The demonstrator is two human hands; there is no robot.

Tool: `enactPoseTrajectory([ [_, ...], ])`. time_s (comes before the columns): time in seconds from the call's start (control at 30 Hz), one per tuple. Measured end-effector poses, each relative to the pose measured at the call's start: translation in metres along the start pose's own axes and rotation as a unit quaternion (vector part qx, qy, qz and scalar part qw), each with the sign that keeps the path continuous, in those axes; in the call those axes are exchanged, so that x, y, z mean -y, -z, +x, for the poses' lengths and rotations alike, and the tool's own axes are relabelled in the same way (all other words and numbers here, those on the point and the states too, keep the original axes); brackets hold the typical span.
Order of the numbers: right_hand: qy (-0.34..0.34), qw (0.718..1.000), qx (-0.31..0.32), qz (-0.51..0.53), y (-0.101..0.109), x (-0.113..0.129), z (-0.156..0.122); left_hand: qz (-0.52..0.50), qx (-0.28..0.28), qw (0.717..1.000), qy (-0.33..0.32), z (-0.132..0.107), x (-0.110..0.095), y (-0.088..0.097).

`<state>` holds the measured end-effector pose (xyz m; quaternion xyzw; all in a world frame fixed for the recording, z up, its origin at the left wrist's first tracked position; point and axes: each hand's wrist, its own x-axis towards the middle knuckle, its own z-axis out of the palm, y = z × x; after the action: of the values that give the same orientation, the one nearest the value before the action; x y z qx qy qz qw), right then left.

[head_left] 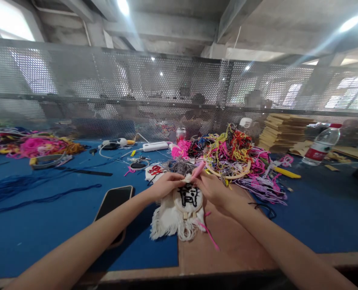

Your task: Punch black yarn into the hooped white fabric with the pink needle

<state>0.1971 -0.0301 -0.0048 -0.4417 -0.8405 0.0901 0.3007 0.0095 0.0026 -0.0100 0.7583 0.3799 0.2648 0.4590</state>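
Observation:
A small round embroidery hoop (181, 208) stretches white fringed cloth (163, 219) that carries a black stitched figure. My left hand (168, 186) pinches the cloth at the hoop's far edge, fingers closed. In my right hand (213, 188) is a pink pen-like tool, probably a punch needle (198, 170), slanted over the same edge; its tip is hidden by the fingers and cloth. A pink yarn end (209, 235) trails from the cloth's right side onto the brown board (233, 241). Beyond my left hand lies another white piece with red stitching (153, 171).
A phone (114, 201) lies left of the hoop. Tangled yarn (227, 151) heaps behind my right hand, with a yellow tool (287, 172) beside it. Further back are a can (181, 134), a power strip (155, 146), a water bottle (321, 146) and stacked brown packets (283, 131).

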Motion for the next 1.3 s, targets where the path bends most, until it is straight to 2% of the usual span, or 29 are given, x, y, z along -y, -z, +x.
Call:
enactPoseTrajectory([
  [0.27, 0.006, 0.999, -0.028, 0.02, 0.0021, 0.0043, -0.002, -0.018, 0.003, 1.0, 0.005, -0.0005, -0.0027, -0.0005],
  [0.43, 0.049, 0.999, -0.009, -0.005, 0.0009, 0.003, 0.0002, -0.025, 0.005, 1.0, 0.001, 0.0, -0.001, 0.0002],
  [0.57, 0.084, 0.995, 0.013, 0.044, -0.0021, -0.0006, 0.0004, -0.001, 0.004, 1.0, -0.005, 0.0006, 0.0002, 0.0004],
  [0.73, 0.079, 0.994, 0.019, 0.077, -0.0038, -0.0014, -0.0005, 0.029, -0.004, 1.0, -0.004, 0.0011, 0.0019, -0.0005],
  [0.9, 0.106, 0.994, 0.033, 0.024, -0.0037, -0.0036, 0.0012, 0.032, 0.017, 0.999, -0.015, -0.0005, 0.0004, 0.0009],
  [1.0, 0.093, 0.995, 0.038, 0.013, -0.0044, -0.0042, 0.0019, 0.029, 0.023, 0.999, -0.021, -0.0006, 0.0006, 0.0015],
  [1.3, 0.044, 0.999, -0.006, 0.031, -0.0032, -0.0026, 0.0012, 0.021, 0.0, 0.999, -0.038, 0.0002, 0.0037, -0.0003],
])
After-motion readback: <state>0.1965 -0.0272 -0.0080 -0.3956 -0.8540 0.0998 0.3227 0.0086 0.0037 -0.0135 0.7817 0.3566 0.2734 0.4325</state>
